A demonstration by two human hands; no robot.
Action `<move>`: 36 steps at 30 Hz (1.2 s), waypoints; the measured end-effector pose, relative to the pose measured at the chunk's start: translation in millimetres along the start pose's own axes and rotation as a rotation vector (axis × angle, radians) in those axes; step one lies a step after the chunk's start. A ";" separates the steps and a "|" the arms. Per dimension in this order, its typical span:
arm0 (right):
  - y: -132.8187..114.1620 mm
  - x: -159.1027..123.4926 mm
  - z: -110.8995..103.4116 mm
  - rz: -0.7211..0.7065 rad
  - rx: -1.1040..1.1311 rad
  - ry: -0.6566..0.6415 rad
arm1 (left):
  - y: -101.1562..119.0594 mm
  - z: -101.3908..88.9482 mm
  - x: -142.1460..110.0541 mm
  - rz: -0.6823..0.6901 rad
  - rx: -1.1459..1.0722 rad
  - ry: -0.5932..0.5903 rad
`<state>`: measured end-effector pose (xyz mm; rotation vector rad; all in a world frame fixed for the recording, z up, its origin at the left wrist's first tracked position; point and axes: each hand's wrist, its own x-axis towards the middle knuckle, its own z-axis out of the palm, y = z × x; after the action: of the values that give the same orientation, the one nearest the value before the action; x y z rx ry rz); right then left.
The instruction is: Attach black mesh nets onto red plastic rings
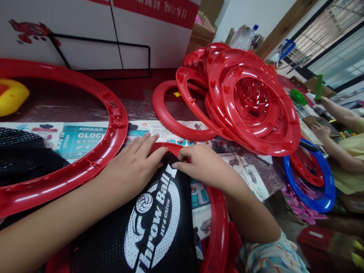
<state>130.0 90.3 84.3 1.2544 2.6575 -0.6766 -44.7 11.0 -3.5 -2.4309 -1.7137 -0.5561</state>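
Note:
A black mesh net point(182, 212) printed with a white "Throw Ball" logo lies in front of me, over a red plastic ring point(218, 227). At the net's top edge, my left hand point(139, 155) holds the mesh against the ring, fingers reaching over the rim and thumb on the near side. Close beside it, my right hand point(199, 163) pinches the same edge with thumb and curled fingers. The ring's far rim shows between the two hands; its left part is mostly hidden by the net and my left forearm.
A large red ring point(119, 117) lies at left beside a yellow part point(13, 96). Stacked red rings point(290, 121) stand at right. Behind are a black wire frame point(102, 40) and a white-red carton point(159, 41). A blue ring point(328, 185) is near a co-worker's hands point(321, 131).

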 end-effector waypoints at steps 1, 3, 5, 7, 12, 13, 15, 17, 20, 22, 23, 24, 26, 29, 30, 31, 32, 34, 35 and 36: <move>2.4 1.2 -2.0 0.012 0.064 0.003 | -1.2 2.0 -1.3 0.018 -0.023 -0.010; 7.8 4.3 -5.5 0.045 0.186 -0.011 | -3.7 3.6 -2.6 0.046 -0.054 -0.059; 13.4 7.7 -7.8 0.074 0.268 -0.038 | -5.5 3.1 -2.4 0.060 -0.062 -0.093; 17.9 10.6 -8.8 0.101 0.285 -0.058 | -6.3 1.9 -1.5 0.066 -0.054 -0.099; 23.0 14.7 -9.2 0.153 0.208 -0.056 | -6.0 1.0 -0.9 0.075 -0.006 -0.090; 23.4 15.4 -9.2 0.152 0.203 -0.052 | -5.8 1.1 -1.1 0.080 0.003 -0.087; 24.5 16.4 -9.3 0.146 0.215 -0.050 | -5.7 1.2 -1.3 0.090 0.020 -0.081; 25.9 17.2 -9.5 0.141 0.234 -0.046 | -5.7 1.4 -1.3 0.104 0.035 -0.080; 27.7 17.8 -10.2 0.132 0.248 -0.056 | -6.2 1.9 -1.0 0.113 0.058 -0.074; 28.5 18.0 -11.0 0.127 0.253 -0.071 | -6.4 2.1 -0.8 0.114 0.070 -0.073; 28.7 18.1 -11.4 0.125 0.253 -0.078 | -6.4 2.0 -0.9 0.112 0.074 -0.072; 28.9 18.2 -11.8 0.122 0.250 -0.083 | -6.4 1.9 -0.9 0.113 0.076 -0.073; 29.0 18.0 -12.6 0.120 0.233 -0.091 | -6.0 1.4 -1.1 0.113 0.073 -0.073; 28.1 16.4 -13.9 0.114 0.187 -0.100 | -4.9 0.7 -1.1 0.108 0.059 -0.079; 27.5 15.6 -14.4 0.111 0.169 -0.101 | -4.6 0.5 -1.0 0.105 0.054 -0.083; 26.6 14.7 -14.8 0.109 0.151 -0.101 | -4.5 0.4 -0.9 0.104 0.049 -0.088; 25.7 13.9 -15.2 0.106 0.135 -0.100 | -4.6 0.4 -0.7 0.102 0.046 -0.092; 23.4 12.3 -15.8 0.105 0.106 -0.102 | -5.4 0.6 -0.2 0.101 0.043 -0.098; 22.3 11.5 -15.9 0.107 0.092 -0.104 | -5.9 0.8 0.1 0.102 0.045 -0.099; 21.1 10.8 -16.0 0.108 0.079 -0.105 | -6.5 1.0 0.4 0.102 0.049 -0.100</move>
<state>140.3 116.7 88.1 1.3322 2.4821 -0.8136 -50.3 13.9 -5.1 -2.5342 -1.6067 -0.3826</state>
